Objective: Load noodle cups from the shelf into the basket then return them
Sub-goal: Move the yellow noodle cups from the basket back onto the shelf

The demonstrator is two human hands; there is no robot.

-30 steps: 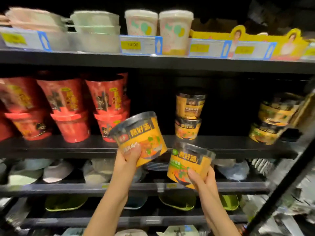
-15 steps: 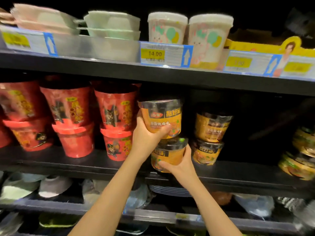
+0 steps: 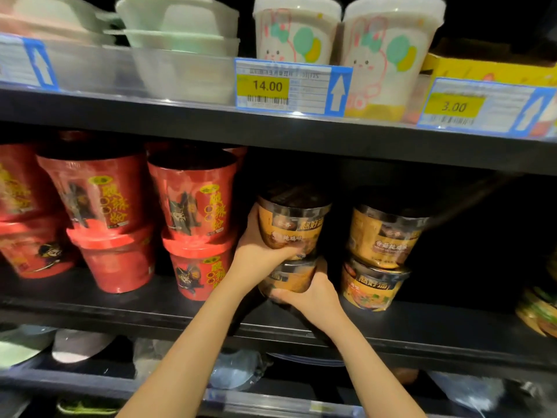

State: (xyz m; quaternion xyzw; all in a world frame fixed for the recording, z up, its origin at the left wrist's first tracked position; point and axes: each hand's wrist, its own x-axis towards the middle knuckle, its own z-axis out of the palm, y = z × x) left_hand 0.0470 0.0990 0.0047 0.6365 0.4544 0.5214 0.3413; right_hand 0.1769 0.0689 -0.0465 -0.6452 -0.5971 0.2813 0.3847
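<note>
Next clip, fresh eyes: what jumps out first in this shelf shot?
Two bare hands at centre: the left hand grips the upper yellow noodle cup stacked on the lower yellow cup, which the right hand grips on the middle shelf. Bright red cups stand stacked to the left, a matching yellow stack to the right. Above hangs the 14.00 price tag.

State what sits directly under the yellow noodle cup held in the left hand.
Another yellow cup, gripped by the right hand. The left hand covers where they meet.
</note>
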